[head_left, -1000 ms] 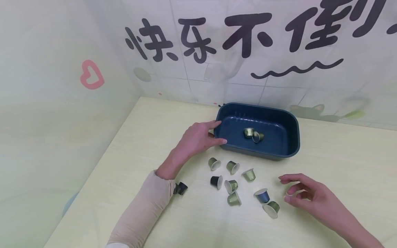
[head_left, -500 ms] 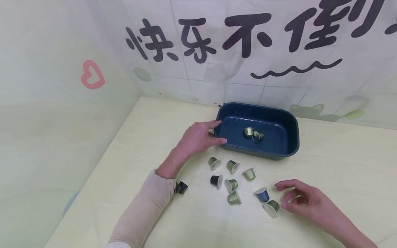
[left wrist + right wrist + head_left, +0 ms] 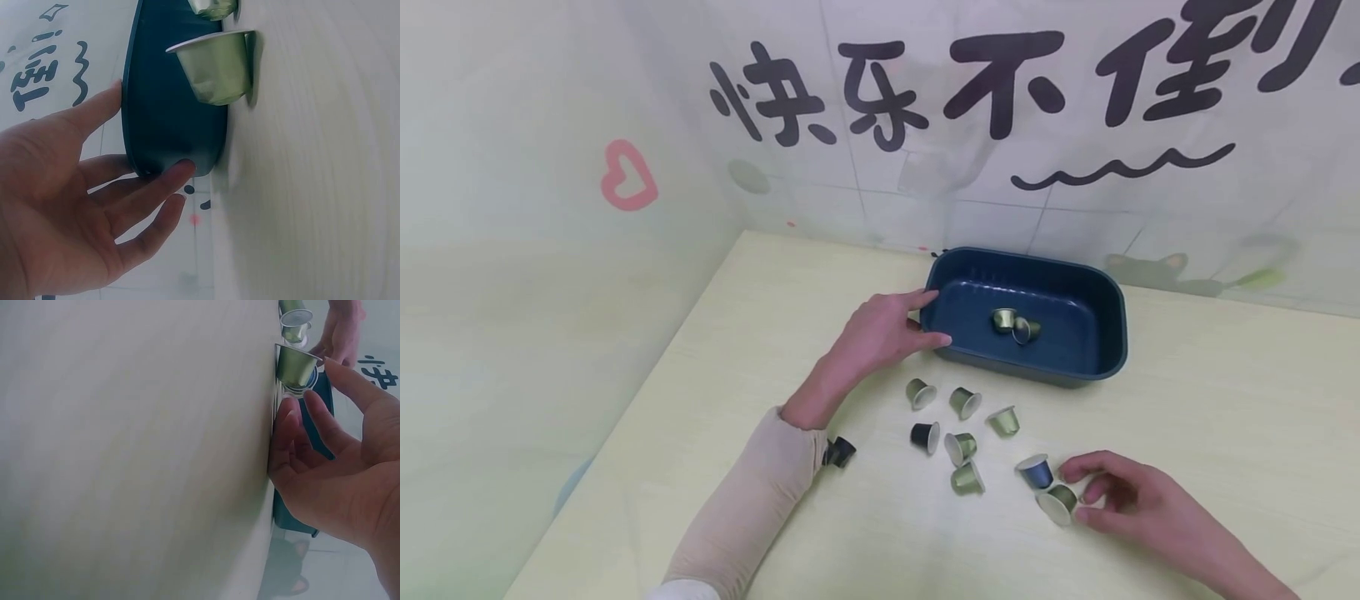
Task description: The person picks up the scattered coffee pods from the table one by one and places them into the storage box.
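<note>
My left hand [image 3: 880, 329] holds the left end of a dark blue tub [image 3: 1063, 333], thumb over the rim and fingers against the end wall. The fingers of my right hand [image 3: 1142, 504] are spread around a dark green coffee capsule [image 3: 1063, 500] lying on its side. In the right wrist view, thumb and index fingertips are right at this green capsule [image 3: 296, 365]. A blue coffee capsule [image 3: 1037, 472] lies beside it, close to my index fingertip. Two green capsules [image 3: 1003, 319] lie inside the tub.
Several green capsules [image 3: 965, 402] and a black capsule [image 3: 924, 437] lie scattered in front of the tub on the pale table [image 3: 880, 533]. More dark capsules [image 3: 841, 452] sit by my left sleeve. A printed wall covering [image 3: 985, 221] stands right behind the tub.
My right hand has moved left, its fingertips coming close around the dark green capsule. My left hand and the tub stay in place.
</note>
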The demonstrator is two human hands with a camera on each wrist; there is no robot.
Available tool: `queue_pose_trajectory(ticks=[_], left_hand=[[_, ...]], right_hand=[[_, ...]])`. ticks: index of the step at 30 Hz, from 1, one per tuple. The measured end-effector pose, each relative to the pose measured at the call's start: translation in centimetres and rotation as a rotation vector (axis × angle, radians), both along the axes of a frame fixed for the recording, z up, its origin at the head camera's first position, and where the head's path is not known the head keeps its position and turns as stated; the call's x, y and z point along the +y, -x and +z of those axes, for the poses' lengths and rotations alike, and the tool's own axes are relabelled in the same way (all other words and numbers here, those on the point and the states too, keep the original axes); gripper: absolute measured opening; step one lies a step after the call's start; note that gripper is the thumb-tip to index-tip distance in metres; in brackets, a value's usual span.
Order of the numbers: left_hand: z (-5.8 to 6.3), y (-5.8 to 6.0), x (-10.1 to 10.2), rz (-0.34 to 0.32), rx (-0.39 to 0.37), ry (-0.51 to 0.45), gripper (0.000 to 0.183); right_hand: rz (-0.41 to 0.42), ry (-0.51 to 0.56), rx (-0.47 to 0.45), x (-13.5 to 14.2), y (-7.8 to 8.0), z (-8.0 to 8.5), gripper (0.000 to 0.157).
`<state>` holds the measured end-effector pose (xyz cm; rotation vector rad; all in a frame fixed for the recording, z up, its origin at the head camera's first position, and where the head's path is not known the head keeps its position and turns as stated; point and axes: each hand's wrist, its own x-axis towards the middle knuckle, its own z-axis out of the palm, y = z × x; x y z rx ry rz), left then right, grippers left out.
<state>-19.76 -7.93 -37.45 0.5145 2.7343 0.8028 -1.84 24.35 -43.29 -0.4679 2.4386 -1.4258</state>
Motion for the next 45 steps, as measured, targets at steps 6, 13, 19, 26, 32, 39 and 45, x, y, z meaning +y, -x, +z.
queue_pose_trajectory(ticks=[6, 13, 19, 26, 32, 39, 45], left_hand=[[0.0, 0.0, 0.0, -0.005, 0.006, -0.009, 0.074], [0.0, -0.1, 0.0, -0.001, 0.010, -0.010, 0.074], [-0.1, -0.1, 0.0, -0.002, 0.009, -0.016, 0.074], [-0.1, -0.1, 0.0, 0.004, 0.006, -0.025, 0.074], [0.0, -0.1, 0.1, 0.008, -0.003, -0.033, 0.074], [-0.1, 0.0, 0.0, 0.001, -0.003, -0.040, 0.074], [-0.1, 0.0, 0.0, 0.006, -0.005, -0.030, 0.075]], right_hand=[[-0.004, -0.050, 0.019, -0.3, -0.1, 0.0, 0.034], [-0.025, -0.040, 0.067, -0.7, -0.4, -0.1, 0.036], [-0.050, -0.071, 0.104, -1.3, -0.5, -0.1, 0.036], [-0.039, -0.148, 0.068, -1.4, -0.2, 0.1, 0.035], [-0.034, -0.161, 0.092, -1.4, -0.2, 0.0, 0.035], [-0.095, -0.153, 0.144, -1.4, -0.5, -0.1, 0.038], [-0.124, -0.117, 0.091, -1.5, -0.4, 0.2, 0.039]])
